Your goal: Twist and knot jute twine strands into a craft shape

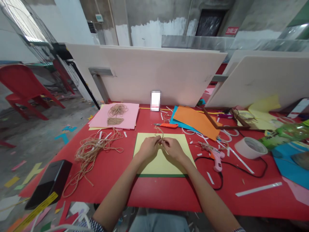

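Behind the twine (159, 130), label (155, 101) apparently illegible.

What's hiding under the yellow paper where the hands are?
A dark green sheet: only its edge peeks out from the yellow paper, front and left. The rest is covered. The left hand and right hand pinch twine above.

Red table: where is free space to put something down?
Bare table: the near edge below the yellow sheet, and between pink sheet and cutter. Crowded: glue gun and tape roll right, twine pile left. The left hand and right hand pinch string over the yellow sheet.
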The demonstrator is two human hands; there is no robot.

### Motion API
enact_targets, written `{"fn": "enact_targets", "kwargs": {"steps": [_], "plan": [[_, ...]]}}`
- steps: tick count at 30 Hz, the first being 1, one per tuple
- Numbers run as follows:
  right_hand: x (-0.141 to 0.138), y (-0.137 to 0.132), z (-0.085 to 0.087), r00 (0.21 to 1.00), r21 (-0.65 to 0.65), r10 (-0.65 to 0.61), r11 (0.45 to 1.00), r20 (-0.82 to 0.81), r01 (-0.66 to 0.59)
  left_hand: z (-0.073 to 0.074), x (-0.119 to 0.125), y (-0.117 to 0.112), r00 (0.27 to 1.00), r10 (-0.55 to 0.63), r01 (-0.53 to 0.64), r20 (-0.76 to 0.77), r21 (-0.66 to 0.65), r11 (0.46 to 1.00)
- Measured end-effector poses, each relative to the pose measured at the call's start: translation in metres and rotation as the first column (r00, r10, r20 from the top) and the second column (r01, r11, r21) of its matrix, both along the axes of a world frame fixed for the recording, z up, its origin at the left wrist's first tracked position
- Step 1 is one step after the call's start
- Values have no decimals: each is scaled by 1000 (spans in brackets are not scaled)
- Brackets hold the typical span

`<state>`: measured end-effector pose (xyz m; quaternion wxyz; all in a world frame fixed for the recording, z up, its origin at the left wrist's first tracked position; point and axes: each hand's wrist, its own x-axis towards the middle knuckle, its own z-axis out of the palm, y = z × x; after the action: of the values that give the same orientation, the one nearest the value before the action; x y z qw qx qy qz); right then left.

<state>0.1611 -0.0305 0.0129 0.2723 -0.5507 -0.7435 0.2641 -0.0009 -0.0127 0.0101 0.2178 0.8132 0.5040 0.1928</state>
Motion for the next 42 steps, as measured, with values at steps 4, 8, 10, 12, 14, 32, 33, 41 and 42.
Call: {"fn": "enact_targets", "kwargs": {"steps": [4,8,10,12,14,32,33,41,42], "plan": [[1,0,0,999,17,13,1000,38,-14,2,0,-1,999,-1,0,-40,-5,1000],[1,0,1,998,36,37,999,50,-38,0,-2,0,996,7,-6,-86,19,1000],[2,0,2,997,33,54,998,46,-56,-2,-2,1,995,-1,5,-97,44,999],[3,0,1,997,29,67,997,45,-68,-5,-3,2,995,-6,15,-99,89,996],[4,1,1,996,25,81,996,44,-82,-8,-3,2,996,2,11,-91,141,990],[1,-1,-8,886,257,-13,959,463,-120,-25,11,8,662,386,38,643,-543,839],[0,-2,-9,897,277,-26,955,441,-109,-26,12,8,636,394,87,663,-569,818],[-7,-2,-14,987,327,-118,942,107,77,-19,16,5,729,320,-97,605,-371,924],[-8,-2,-15,989,312,-128,945,70,101,-18,16,3,771,292,-140,566,-296,945]]}}
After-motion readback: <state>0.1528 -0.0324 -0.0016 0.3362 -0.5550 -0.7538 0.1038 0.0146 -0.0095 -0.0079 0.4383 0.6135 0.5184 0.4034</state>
